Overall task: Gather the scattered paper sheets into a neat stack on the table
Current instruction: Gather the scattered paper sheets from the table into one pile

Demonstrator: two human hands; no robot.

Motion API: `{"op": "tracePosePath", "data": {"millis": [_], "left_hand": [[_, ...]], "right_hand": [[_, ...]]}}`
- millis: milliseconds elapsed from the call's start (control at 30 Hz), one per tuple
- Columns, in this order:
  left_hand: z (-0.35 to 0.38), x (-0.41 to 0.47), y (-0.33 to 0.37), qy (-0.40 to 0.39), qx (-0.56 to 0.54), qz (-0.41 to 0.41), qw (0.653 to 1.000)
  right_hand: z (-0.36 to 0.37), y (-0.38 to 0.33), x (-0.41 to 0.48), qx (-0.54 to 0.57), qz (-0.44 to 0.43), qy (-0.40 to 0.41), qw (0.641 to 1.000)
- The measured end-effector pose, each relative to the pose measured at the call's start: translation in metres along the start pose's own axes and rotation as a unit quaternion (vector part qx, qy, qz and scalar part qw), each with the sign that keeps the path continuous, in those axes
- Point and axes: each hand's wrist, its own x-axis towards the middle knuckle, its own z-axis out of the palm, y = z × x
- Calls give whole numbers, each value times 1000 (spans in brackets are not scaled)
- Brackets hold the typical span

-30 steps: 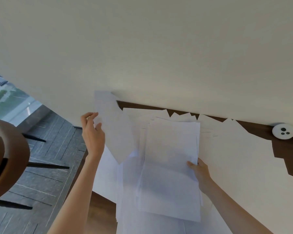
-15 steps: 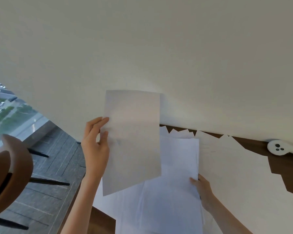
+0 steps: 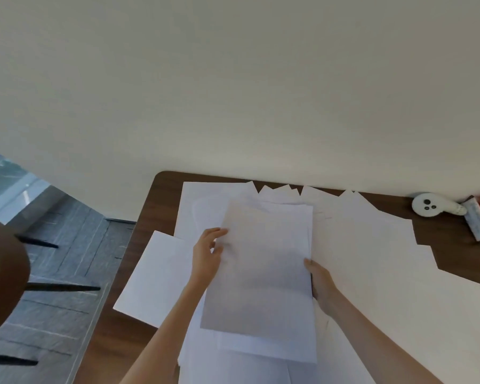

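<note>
Paper sheets [image 3: 372,245]: spread overlapping across the table [image 3: 155,206]; one loose sheet [image 3: 155,275] lies apart at left.
Top sheet [image 3: 261,267]: rests skewed on the stack [image 3: 275,347].
Left hand [image 3: 207,259]: fingers and thumb pinch the top sheet's left edge.
Right hand [image 3: 320,286]: thumb grips the stack's right edge; other fingers hidden beneath.
Recommended: square the top sheet to the stack's edges before letting go, and steady the pile against sliding.

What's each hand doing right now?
Left hand: pinches the top sheet at its left edge.
Right hand: grips the paper stack at its right edge.
</note>
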Motion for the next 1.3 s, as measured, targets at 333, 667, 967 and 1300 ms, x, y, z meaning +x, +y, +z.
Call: {"op": "tracePosePath", "data": {"millis": [333,667,967,1300], "left_hand": [[28,-16,-17,-53,1,-69,996],[-24,-44,-38,101,151,-283,942],[-42,-61,-43,116,35,-434,893],[-65,-62,-49,1,-77,-390,918]], "right_hand": [[-2,9,5,-55,-54,-10,997],[-20,12,0,-27,-46,2,999],[-25,21,-5,-72,-40,-14,996],[-19,17,-19,-68,-47,-18,996]]}}
